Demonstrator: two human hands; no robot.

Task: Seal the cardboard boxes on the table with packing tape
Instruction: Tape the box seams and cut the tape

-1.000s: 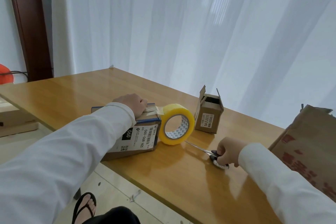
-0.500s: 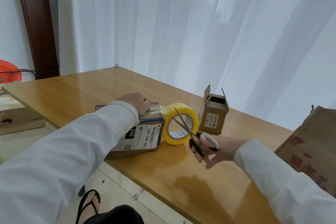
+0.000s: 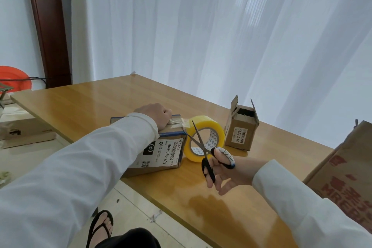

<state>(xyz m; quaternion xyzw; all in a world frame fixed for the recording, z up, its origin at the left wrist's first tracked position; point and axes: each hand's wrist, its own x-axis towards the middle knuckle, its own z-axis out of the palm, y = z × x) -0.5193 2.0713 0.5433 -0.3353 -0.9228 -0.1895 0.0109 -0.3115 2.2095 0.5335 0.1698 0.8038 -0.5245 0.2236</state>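
A labelled cardboard box point(image 3: 161, 153) lies on the wooden table point(image 3: 96, 102) near its front edge. My left hand point(image 3: 155, 114) rests on the box top and presses down a strip of clear tape point(image 3: 179, 121). The strip runs to a yellow tape roll point(image 3: 213, 126) standing on edge against the box. My right hand point(image 3: 227, 173) grips black-handled scissors point(image 3: 201, 147), lifted above the table. Their blades are spread and point up-left in front of the roll, close to the strip.
A small brown box point(image 3: 241, 133) with its top flaps up stands behind the roll. A large printed carton point(image 3: 342, 177) fills the table's right end. White curtains hang behind. Below the table's front edge are a tiled floor and my sandalled foot point(image 3: 100, 225).
My right hand picked the scissors up off the table, raised them and opened the blades toward the tape roll. My left hand stayed on the box.
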